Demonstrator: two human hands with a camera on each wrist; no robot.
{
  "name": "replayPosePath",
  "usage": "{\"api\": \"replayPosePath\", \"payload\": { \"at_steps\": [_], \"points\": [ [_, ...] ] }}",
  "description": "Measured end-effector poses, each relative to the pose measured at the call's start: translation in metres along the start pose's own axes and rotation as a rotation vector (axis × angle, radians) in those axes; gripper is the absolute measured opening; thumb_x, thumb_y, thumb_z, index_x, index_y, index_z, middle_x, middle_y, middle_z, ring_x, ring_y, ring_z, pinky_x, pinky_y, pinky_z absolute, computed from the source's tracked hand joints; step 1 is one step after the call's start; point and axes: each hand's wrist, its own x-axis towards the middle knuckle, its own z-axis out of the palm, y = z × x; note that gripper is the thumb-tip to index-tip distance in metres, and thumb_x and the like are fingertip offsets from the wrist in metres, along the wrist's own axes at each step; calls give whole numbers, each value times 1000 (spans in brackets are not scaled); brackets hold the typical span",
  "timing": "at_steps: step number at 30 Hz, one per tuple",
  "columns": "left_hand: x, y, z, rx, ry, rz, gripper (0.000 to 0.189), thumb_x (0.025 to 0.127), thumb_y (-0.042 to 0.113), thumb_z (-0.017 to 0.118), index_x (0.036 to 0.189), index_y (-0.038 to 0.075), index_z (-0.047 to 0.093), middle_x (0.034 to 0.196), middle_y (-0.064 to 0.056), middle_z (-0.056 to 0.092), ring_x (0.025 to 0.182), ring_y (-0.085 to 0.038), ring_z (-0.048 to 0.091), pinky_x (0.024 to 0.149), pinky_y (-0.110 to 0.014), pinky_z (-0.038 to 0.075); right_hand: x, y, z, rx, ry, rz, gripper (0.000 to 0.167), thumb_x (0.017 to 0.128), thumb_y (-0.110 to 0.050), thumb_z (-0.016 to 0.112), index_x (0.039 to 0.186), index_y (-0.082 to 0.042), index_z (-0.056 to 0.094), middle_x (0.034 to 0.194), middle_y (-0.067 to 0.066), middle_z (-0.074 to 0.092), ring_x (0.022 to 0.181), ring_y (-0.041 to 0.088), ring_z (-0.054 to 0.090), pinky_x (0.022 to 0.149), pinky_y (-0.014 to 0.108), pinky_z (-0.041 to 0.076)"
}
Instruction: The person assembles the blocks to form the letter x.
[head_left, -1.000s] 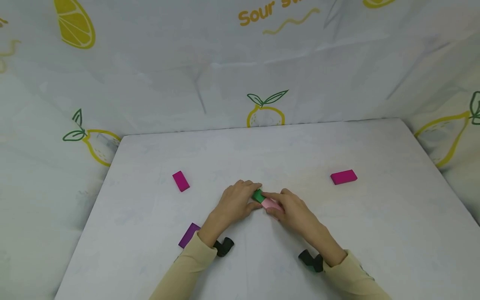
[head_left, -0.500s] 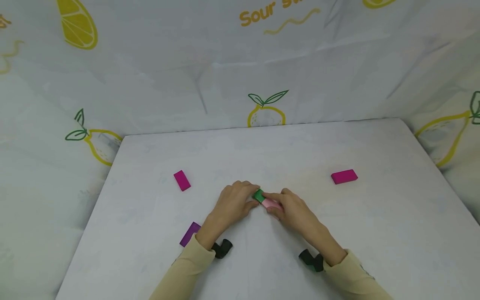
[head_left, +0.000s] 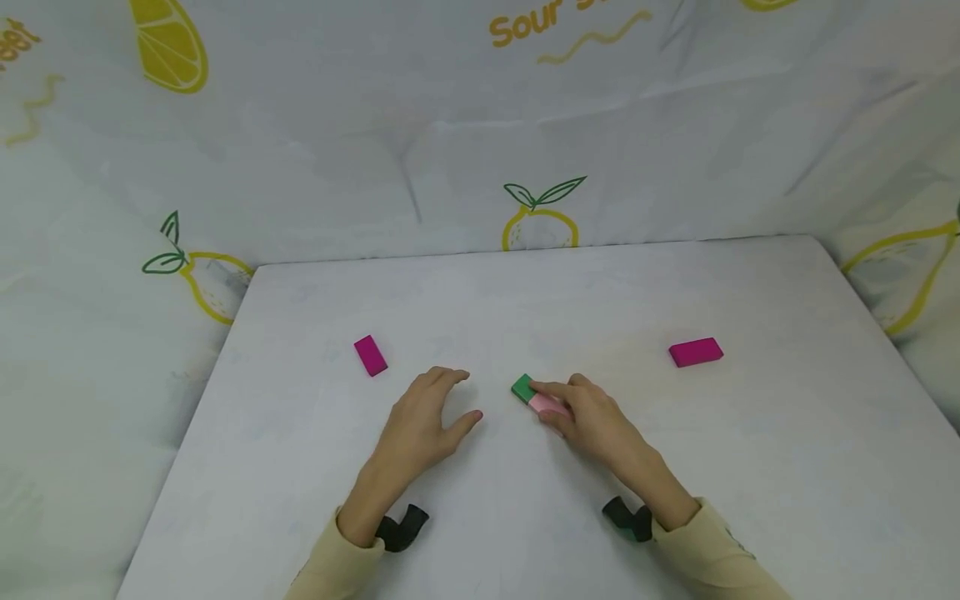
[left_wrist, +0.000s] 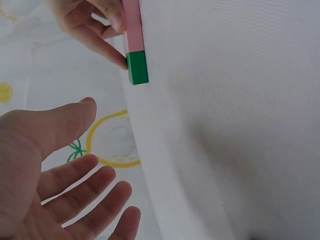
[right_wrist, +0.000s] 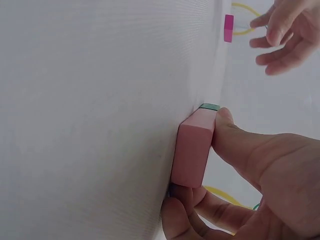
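Observation:
My right hand (head_left: 602,423) pinches a pink block (head_left: 548,405) near the middle of the table, thumb on one side and fingers on the other. End to end with it lies a green block (head_left: 522,387), which the index fingertip reaches. In the left wrist view the green block (left_wrist: 138,68) and pink block (left_wrist: 133,30) line up as one bar. To their left, my left hand (head_left: 417,427) hovers over the table with thumb and fingers spread, holding nothing.
One magenta block (head_left: 371,356) lies at the back left of the white table (head_left: 495,308), another magenta block (head_left: 696,352) at the back right. Dark wrist-camera mounts (head_left: 402,527) sit at both wrists. A lemon-print curtain (head_left: 315,167) stands behind the table.
My left hand has let go of the green block and moved left and toward me, fingers spreading. The purple block is now hidden by the left arm. My right hand keeps its hold.

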Motion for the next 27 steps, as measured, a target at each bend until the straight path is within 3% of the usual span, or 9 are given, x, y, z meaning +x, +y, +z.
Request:
{"api": "replayPosePath", "payload": {
  "at_steps": [15,27],
  "points": [
    [-36,-18,-16,26,91,-61,50,82,24,87,125,6,70,123,-7,70,116,-27,66,96,-45,57,1,0,0,18,-21,27,48,93,-16,75,139,-18,65,86,6,53,75,17,45,63,24,36],
    [-60,-30,-15,70,143,-111,46,78,21,89,118,4,73,116,-9,72,109,-27,67,90,-45,58,0,1,0,27,-6,7,48,92,-15,76,139,-17,65,88,7,56,75,16,46,62,22,37]
  ]
}}
